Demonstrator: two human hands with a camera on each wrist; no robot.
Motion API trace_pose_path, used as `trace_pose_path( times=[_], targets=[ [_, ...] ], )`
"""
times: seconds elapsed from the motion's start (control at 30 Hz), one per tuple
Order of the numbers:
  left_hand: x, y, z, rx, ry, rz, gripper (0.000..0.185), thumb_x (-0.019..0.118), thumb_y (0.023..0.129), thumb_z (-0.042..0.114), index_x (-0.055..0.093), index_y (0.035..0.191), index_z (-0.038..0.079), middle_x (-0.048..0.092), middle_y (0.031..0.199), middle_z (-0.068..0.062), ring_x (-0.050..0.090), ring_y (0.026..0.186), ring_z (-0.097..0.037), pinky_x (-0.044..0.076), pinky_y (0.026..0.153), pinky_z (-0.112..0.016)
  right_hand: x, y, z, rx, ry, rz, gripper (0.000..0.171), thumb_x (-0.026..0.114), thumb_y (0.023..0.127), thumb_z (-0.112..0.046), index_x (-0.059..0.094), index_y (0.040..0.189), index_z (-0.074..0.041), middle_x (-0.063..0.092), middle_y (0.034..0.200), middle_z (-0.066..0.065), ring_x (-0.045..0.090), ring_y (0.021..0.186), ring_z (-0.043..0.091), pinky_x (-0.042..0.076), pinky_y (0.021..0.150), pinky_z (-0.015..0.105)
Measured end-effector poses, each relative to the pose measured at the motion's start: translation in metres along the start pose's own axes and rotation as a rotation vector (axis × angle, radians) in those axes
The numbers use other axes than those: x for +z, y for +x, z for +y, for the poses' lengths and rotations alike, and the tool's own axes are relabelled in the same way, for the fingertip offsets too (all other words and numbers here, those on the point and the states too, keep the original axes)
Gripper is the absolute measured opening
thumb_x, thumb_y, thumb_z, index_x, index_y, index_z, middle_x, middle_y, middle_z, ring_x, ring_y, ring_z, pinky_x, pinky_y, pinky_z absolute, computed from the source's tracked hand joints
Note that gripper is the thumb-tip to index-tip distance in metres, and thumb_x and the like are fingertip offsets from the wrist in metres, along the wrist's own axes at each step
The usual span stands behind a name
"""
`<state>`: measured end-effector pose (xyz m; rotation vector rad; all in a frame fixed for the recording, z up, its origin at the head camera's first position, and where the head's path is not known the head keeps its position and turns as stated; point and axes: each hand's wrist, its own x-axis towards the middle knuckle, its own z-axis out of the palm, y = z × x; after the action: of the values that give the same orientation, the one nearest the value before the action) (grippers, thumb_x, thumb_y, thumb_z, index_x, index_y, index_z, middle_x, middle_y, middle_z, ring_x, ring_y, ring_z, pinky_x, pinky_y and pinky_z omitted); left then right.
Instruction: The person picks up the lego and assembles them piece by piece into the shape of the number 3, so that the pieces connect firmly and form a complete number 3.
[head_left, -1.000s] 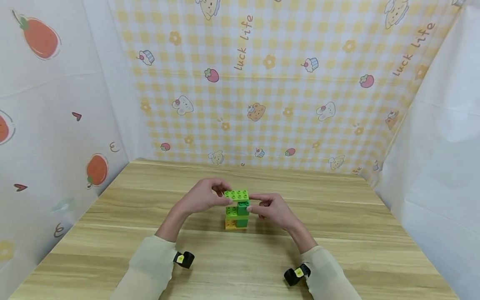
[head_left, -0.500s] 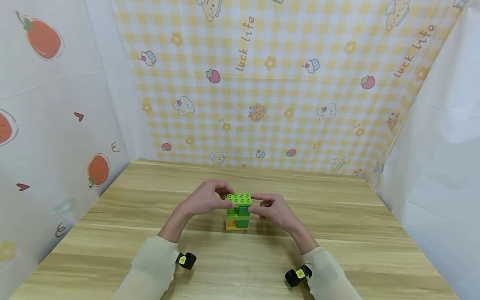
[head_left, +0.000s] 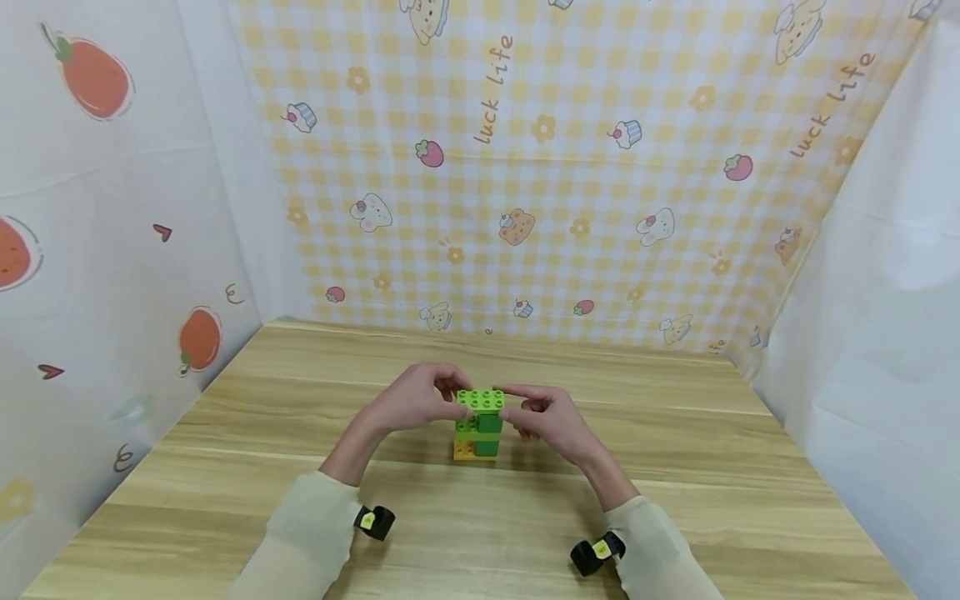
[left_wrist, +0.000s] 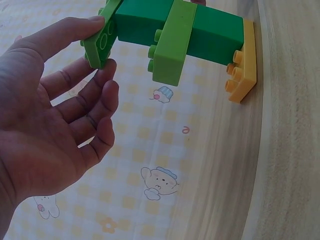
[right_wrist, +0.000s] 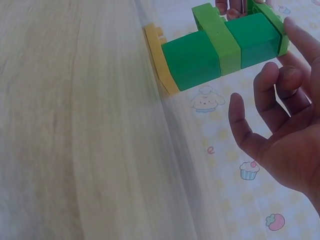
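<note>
- Head view: a small block tower stands upright on the wooden table, about mid-table, between the two hands.
- Tower layers, bottom to top: yellow base plate, dark green bricks with a light green plate between them, and a light green top plate, studs up.
- Left hand comes in from the left; the fingers curve around the far-left edge of the top plate.
- Right hand comes in from the right; the index finger stretches along the far-right edge of the top plate, and the other fingers curl loosely below it.
- Left wrist view shows what the head view hides: the thumb lies over the studded face of the top plate, fingertips just under its edge. The plate is pinched between thumb and fingers; the lower fingers are loosely bent, touching nothing.
- Same view: the yellow base plate sits flat on the table, and the middle light green plate overhangs to one side.
- Right wrist view: the right hand is relaxed and spread, and one fingertip touches the edge of the top plate. No closed grip on this side.
- Both forearms in pale sleeves angle inward from the near edge, wrists raised off the table.
</note>
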<state>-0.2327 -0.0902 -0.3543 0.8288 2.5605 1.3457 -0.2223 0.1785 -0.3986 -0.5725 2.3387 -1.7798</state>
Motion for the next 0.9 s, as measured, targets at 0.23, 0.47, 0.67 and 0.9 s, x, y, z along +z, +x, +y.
trace_pose_path(
  times=[0.23, 0.47, 0.67, 0.9],
  targets=[
    [0.000, 0.000, 0.000, -0.010, -0.005, -0.005, 0.028, 0.083, 0.088, 0.022, 0.075, 0.113, 0.011, 0.069, 0.098, -0.003, 0.060, 0.090, -0.020, 0.051, 0.077, -0.035, 0.001, 0.000, -0.001, -0.006, 0.002, 0.004, 0.040, 0.076, 0.099, -0.020, 0.071, 0.138, -0.010, 0.059, 0.068, 0.005, 0.054, 0.060, 0.020, 0.049, 0.059, 0.032],
    [0.000, 0.001, -0.002, -0.016, -0.033, -0.031, 0.030, 0.082, 0.089, 0.021, 0.074, 0.115, 0.009, 0.067, 0.099, -0.005, 0.059, 0.091, -0.021, 0.050, 0.078, -0.036, 0.001, 0.000, -0.003, 0.011, -0.020, 0.008, 0.040, 0.076, 0.099, -0.022, 0.072, 0.137, -0.011, 0.057, 0.066, 0.003, 0.054, 0.061, 0.022, 0.049, 0.061, 0.033],
    [0.006, 0.006, -0.009, -0.010, -0.082, -0.064, 0.032, 0.083, 0.088, 0.019, 0.074, 0.117, 0.007, 0.067, 0.098, -0.005, 0.058, 0.089, -0.021, 0.049, 0.077, -0.035, 0.000, 0.000, -0.002, 0.003, -0.024, 0.001, 0.039, 0.075, 0.099, -0.022, 0.072, 0.137, -0.011, 0.055, 0.064, 0.003, 0.053, 0.060, 0.022, 0.047, 0.060, 0.031],
    [0.011, 0.006, -0.008, -0.026, -0.067, -0.041, 0.029, 0.085, 0.087, 0.020, 0.075, 0.113, 0.010, 0.068, 0.097, -0.004, 0.058, 0.090, -0.021, 0.050, 0.079, -0.035, -0.001, 0.000, -0.005, 0.002, -0.054, 0.000, 0.039, 0.076, 0.099, -0.023, 0.073, 0.135, -0.011, 0.056, 0.063, 0.004, 0.054, 0.059, 0.025, 0.044, 0.058, 0.027]
  ],
)
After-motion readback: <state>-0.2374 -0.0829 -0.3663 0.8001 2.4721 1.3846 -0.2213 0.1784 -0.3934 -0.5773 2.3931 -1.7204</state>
